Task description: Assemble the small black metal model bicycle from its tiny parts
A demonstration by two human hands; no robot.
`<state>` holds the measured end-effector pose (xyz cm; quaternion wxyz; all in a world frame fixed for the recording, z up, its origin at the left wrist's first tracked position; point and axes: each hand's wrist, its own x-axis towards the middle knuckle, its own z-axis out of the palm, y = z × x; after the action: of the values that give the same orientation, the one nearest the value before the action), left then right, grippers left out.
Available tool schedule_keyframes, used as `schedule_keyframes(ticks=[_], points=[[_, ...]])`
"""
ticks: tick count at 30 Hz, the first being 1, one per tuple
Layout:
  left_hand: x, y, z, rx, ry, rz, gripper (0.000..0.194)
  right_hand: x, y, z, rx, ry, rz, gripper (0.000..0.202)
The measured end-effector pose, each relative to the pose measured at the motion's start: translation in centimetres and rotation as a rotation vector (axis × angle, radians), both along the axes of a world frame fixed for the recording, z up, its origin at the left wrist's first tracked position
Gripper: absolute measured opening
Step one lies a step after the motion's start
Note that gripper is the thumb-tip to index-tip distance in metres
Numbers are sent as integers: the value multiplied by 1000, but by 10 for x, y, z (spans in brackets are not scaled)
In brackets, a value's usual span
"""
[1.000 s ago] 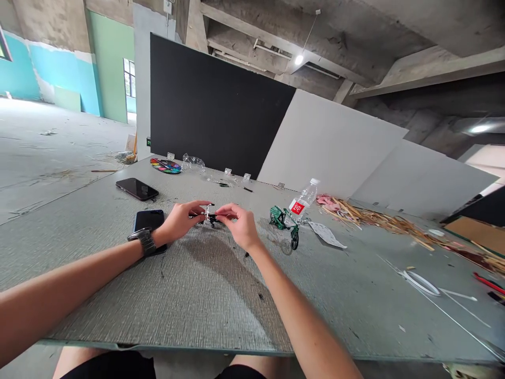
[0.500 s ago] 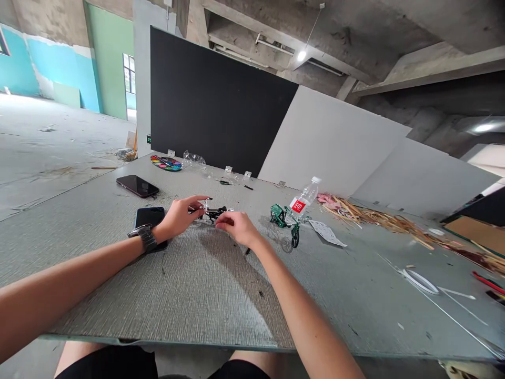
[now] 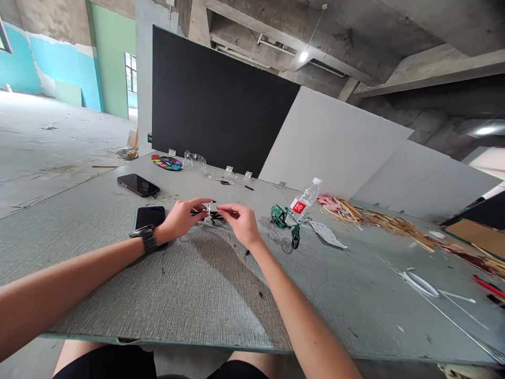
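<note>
A small black and silver model piece (image 3: 212, 214) is held between both hands just above the grey table (image 3: 221, 295). My left hand (image 3: 182, 218), a dark watch on its wrist, pinches the piece's left end. From the other side, my right hand (image 3: 240, 223) grips the same piece with thumb and forefinger. What the piece is exactly is too small to tell. A green miniature bicycle (image 3: 286, 220) stands on the table to the right of my right hand.
Two dark phones lie left of my hands, one (image 3: 150, 217) by my left wrist, the other (image 3: 138, 185) farther back. A paint palette (image 3: 167, 162), a plastic bottle (image 3: 304, 199), a paper sheet (image 3: 327, 233), a pile of wood strips (image 3: 379, 221) and a white ring (image 3: 420, 283) are on the table.
My right hand dropped toward the table half a second ago, then came back up to the small piece. My left hand stayed on it throughout.
</note>
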<state>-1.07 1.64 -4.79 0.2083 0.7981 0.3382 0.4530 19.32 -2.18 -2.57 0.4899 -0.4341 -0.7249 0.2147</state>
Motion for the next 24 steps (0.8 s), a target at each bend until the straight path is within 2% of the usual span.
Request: schedule_keyframes(ticks=[11,24], points=[[0,0,-5,72,27,-12,39,-9,-10,9,161,-197,-1,10],[0,-4,-4,126,76,-37,39,-7,-11,12,210,-265,-40,6]])
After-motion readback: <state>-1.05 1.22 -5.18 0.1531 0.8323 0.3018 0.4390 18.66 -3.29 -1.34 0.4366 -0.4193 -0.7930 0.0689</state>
